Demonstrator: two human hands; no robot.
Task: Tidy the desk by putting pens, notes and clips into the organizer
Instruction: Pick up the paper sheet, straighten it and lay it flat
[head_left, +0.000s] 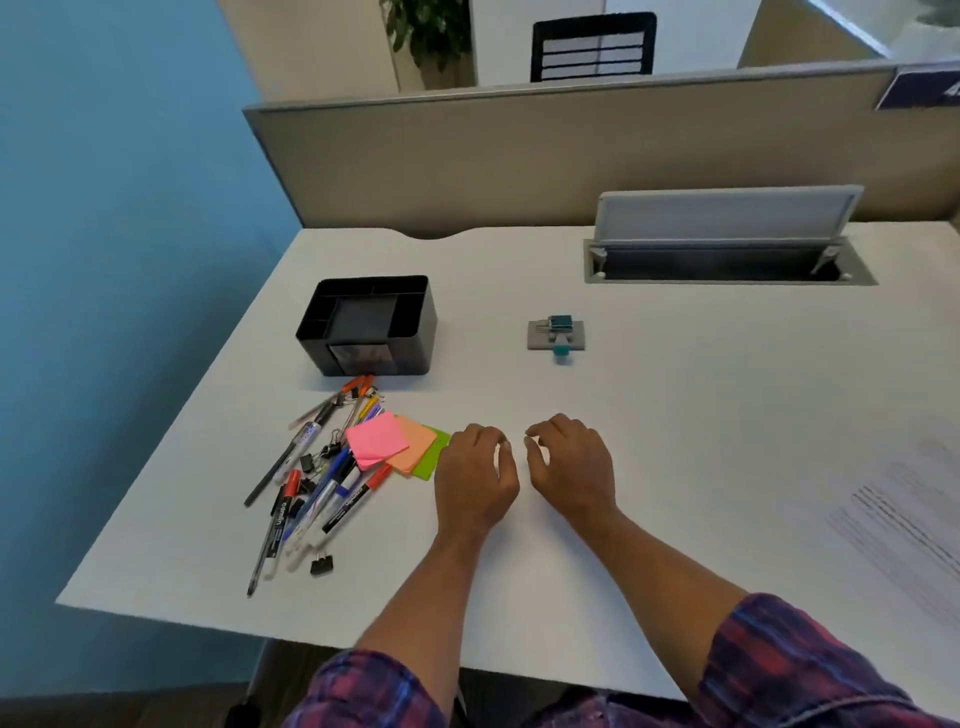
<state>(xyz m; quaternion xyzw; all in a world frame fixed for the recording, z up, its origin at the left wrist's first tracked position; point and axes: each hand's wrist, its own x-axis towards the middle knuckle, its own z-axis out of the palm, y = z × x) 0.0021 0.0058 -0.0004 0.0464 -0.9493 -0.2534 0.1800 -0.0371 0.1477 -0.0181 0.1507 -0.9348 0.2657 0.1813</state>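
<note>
The white tabletop (649, 395) carries a black organizer (366, 325) at back left. Just in front of it lies a loose heap of pens (311, 478) mixed with black binder clips (322, 564), and beside them pink, orange and green sticky notes (395, 444). A small grey and teal gadget (557, 335) sits mid-table, an open cable hatch (727, 260) behind it, printed paper (904, 525) at right

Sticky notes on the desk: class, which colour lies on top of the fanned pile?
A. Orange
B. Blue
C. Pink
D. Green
C. The pink note pad overlaps the orange pad, which in turn covers most of the green pad, so pink lies on top; no blue pad shows in the pile.
</note>
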